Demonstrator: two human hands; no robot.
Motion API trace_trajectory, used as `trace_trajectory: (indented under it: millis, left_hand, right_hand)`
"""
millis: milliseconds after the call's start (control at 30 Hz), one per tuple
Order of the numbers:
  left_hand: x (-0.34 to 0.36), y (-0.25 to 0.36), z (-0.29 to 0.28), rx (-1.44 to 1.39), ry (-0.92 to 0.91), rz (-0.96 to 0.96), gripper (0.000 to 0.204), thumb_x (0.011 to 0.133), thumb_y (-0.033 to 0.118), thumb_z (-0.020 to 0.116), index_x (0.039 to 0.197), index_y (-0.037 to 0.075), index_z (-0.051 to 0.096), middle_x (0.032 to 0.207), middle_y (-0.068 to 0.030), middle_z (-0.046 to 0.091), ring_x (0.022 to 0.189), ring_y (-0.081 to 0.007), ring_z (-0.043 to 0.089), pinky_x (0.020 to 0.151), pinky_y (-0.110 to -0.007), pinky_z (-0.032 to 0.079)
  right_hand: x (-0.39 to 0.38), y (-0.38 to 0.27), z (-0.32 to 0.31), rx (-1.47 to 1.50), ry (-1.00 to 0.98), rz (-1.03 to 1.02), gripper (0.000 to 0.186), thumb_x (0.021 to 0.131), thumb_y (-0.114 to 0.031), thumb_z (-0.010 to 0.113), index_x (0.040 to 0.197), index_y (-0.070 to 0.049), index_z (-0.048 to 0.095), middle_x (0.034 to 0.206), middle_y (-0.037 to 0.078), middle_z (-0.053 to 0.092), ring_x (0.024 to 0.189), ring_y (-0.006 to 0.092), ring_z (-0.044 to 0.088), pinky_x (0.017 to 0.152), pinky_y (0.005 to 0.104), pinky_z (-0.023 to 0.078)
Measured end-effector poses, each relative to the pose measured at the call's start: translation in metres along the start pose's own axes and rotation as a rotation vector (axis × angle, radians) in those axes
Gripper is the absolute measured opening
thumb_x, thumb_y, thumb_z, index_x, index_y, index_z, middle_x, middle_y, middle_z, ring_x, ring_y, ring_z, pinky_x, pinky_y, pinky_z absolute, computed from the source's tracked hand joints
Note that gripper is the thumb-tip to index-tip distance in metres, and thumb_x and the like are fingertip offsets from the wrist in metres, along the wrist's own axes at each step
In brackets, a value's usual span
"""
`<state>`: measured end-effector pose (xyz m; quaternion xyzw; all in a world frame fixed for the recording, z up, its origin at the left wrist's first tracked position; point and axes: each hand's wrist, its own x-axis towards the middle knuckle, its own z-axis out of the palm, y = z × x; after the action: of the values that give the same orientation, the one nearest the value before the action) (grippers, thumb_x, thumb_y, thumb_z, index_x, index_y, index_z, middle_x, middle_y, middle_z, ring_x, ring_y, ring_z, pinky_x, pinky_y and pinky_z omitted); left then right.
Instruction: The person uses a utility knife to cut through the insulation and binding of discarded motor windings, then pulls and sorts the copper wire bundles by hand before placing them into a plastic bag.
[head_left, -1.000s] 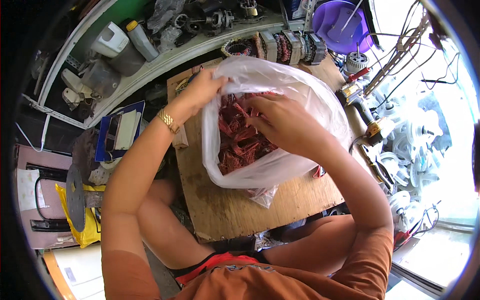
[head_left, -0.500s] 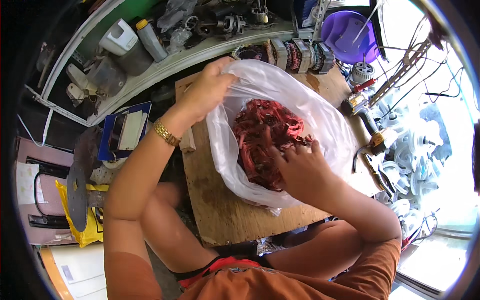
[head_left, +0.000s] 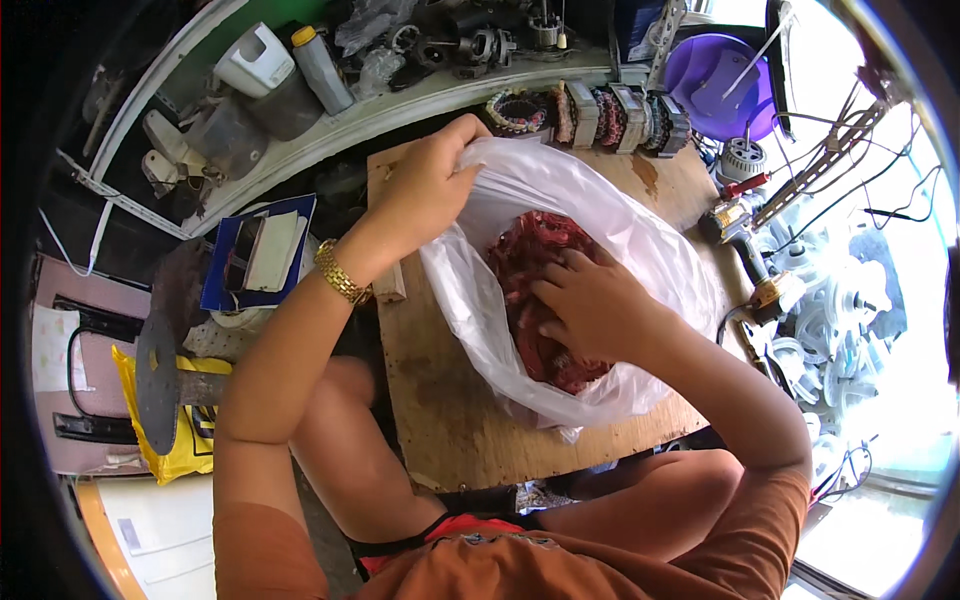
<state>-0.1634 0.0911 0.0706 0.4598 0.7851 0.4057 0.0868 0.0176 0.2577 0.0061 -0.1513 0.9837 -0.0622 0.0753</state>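
A white plastic bag lies wide-mouthed on a wooden board. Inside it is a heap of dark red strands, looking like bundled wire with some darker bits among it. My left hand is closed on the bag's far left rim, thumb against fingers, pulling it up. Reaching into the bag, my right hand presses down on the red strands with its fingers apart and bent. Its fingertips are partly sunk among the strands, and its palm hides the heap's right side.
Motor stators with copper windings line the board's far edge. A cordless drill and pliers lie at its right, near a pile of clear plastic parts. A purple basin stands far right; a cluttered shelf runs behind.
My right hand has moved farther in and up over the red strands, pressing on them. The left hand keeps its hold on the rim. The whole view has shifted slightly.
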Motion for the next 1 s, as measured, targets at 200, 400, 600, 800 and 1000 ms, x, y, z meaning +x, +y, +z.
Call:
trace_trajectory:
  millis: [200, 400, 600, 800, 1000]
  left_hand:
    - [-0.024, -0.011, 0.0, 0.031, 0.083, 0.018, 0.026, 0.087, -0.002, 0.063, 0.112, 0.001, 0.056, 0.096, -0.0072, 0.063, 0.091, -0.0155, 0.058, 0.089, -0.03, 0.047]
    - [-0.063, 0.022, 0.011, 0.606, 0.352, 0.532, 0.034, 0.08, 0.0, 0.066, 0.112, 0.001, 0.055, 0.106, -0.0138, 0.054, 0.097, -0.0353, 0.058, 0.09, -0.042, 0.046]
    - [-0.09, -0.026, 0.052, 0.159, -0.372, 0.327, 0.064, 0.078, 0.011, 0.076, 0.13, 0.0, 0.04, 0.109, -0.0211, 0.057, 0.096, -0.0428, 0.058, 0.089, -0.046, 0.047]
    - [-0.099, -0.02, 0.038, 0.532, -0.885, 0.131, 0.082, 0.081, 0.054, 0.072, 0.142, 0.004, 0.05, 0.105, -0.0175, 0.067, 0.103, -0.0354, 0.062, 0.097, -0.045, 0.039]
    - [-0.097, 0.005, 0.022, 0.885, -0.895, 0.338, 0.064, 0.078, 0.069, 0.062, 0.087, 0.009, 0.081, 0.099, -0.0074, 0.07, 0.112, -0.0256, 0.054, 0.098, -0.04, 0.036]
  right_hand:
    - [-0.027, -0.01, 0.018, -0.085, 0.089, 0.032, 0.054, 0.088, -0.043, 0.067, 0.129, -0.007, 0.062, 0.124, 0.011, 0.064, 0.126, 0.0331, 0.053, 0.105, 0.0459, 0.042]
    - [0.025, -0.013, -0.013, -0.071, -0.101, 0.075, 0.047, 0.087, -0.043, 0.067, 0.117, -0.006, 0.064, 0.117, 0.011, 0.065, 0.123, 0.0347, 0.054, 0.104, 0.0466, 0.043]
    - [0.034, -0.008, 0.024, -0.03, -0.174, -0.166, 0.042, 0.096, -0.042, 0.051, 0.122, -0.013, 0.068, 0.135, 0.008, 0.062, 0.129, 0.033, 0.053, 0.105, 0.0529, 0.043]
    - [-0.018, -0.013, 0.005, 0.076, -0.004, -0.132, 0.03, 0.088, -0.031, 0.066, 0.114, -0.016, 0.068, 0.13, 0.005, 0.06, 0.13, 0.0295, 0.049, 0.098, 0.0508, 0.047]
    - [-0.045, -0.011, -0.005, -0.052, 0.094, -0.117, 0.026, 0.087, -0.036, 0.068, 0.102, -0.015, 0.071, 0.112, 0.003, 0.064, 0.117, 0.0257, 0.055, 0.09, 0.0444, 0.048]
